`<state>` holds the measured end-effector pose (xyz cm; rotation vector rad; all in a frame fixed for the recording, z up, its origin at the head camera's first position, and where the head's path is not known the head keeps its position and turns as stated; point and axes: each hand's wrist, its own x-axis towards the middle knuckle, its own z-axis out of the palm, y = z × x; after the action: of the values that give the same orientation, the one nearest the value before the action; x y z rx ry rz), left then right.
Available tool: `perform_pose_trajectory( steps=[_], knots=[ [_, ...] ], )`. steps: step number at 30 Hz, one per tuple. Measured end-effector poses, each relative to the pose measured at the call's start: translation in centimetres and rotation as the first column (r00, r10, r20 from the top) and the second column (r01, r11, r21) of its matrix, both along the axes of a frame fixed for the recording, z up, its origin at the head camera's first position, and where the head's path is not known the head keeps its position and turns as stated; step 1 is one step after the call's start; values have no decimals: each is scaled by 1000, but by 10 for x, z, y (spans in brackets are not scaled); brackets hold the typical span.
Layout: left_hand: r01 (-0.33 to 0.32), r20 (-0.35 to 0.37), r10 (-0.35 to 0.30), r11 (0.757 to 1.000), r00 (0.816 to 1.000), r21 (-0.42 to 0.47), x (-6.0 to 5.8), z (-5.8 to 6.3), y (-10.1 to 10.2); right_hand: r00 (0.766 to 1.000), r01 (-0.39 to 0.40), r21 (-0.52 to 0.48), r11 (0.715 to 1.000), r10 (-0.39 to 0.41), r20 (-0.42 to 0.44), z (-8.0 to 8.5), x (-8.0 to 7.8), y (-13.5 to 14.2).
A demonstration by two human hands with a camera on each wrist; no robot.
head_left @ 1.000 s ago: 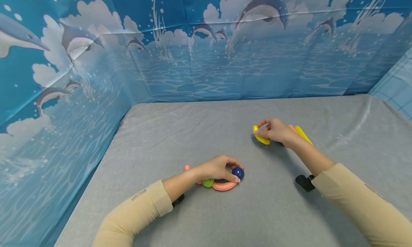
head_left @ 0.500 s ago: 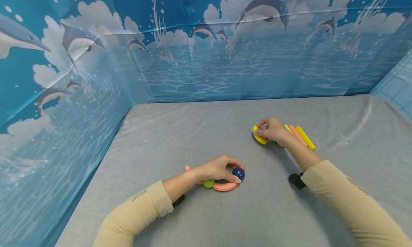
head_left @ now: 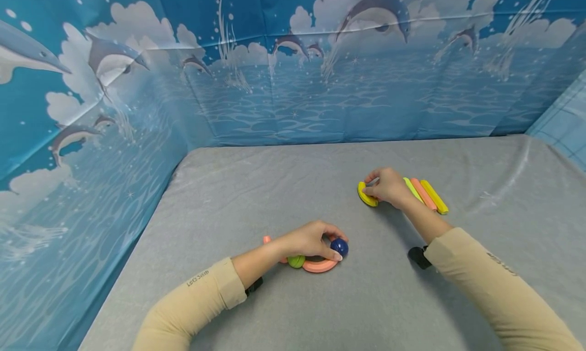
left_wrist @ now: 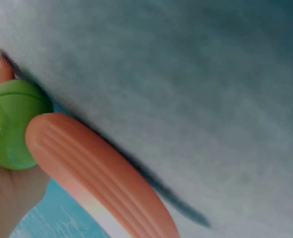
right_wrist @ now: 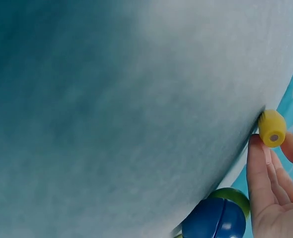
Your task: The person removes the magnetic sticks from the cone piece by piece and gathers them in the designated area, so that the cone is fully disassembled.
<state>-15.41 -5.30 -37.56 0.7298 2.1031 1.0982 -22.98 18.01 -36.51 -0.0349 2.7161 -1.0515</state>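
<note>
In the head view my left hand (head_left: 313,239) holds a glossy blue ball (head_left: 339,247) between thumb and fingers. By it lie a curved orange bar (head_left: 319,266) and a green ball (head_left: 296,261). The left wrist view has the grooved orange bar (left_wrist: 107,173) meeting the green ball (left_wrist: 17,124). My right hand (head_left: 389,187) pinches a short curved yellow bar (head_left: 367,196), close over the grey cloth. Its end (right_wrist: 272,130) shows a small metal disc in the right wrist view. A blue ball (right_wrist: 213,219) and green ball (right_wrist: 236,197) sit under that hand, hidden in the head view.
Right of my right hand, straight yellow-green (head_left: 413,189), orange (head_left: 423,194) and yellow (head_left: 434,196) bars lie side by side. Another orange bar end (head_left: 266,238) pokes out behind my left wrist. A dolphin-printed curtain (head_left: 293,107) hangs beyond the grey cloth (head_left: 256,183).
My right hand has shifted slightly left and down with the curved yellow bar, and the forearm has swung left, uncovering more of the straight bars. The left hand stays in place.
</note>
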Motion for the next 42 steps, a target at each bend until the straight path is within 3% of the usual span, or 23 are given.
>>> perform_pose_trajectory(
  steps=[10, 20, 31, 38, 42],
  knots=[
    [-9, 3, 9, 1000, 1000, -9, 2, 2, 0, 1000, -24, -1, 1000, 24, 4, 4, 3, 4],
    [-3, -29, 2, 1000, 1000, -19, 2, 0, 0, 998, -25, -81, 996, 29, 50, 12, 9, 11],
    [14, -68, -15, 1000, 998, -11, 2, 3, -6, 997, -56, -77, 995, 60, 49, 20, 22, 15],
    [31, -117, -34, 999, 992, -34, 0, 5, -22, 986, -148, -150, 977, 158, 58, 22, 37, 11],
    [59, -85, -61, 998, 995, -25, 1, 6, -33, 972, -193, -230, 954, 217, 87, 18, 46, 9]
  ],
)
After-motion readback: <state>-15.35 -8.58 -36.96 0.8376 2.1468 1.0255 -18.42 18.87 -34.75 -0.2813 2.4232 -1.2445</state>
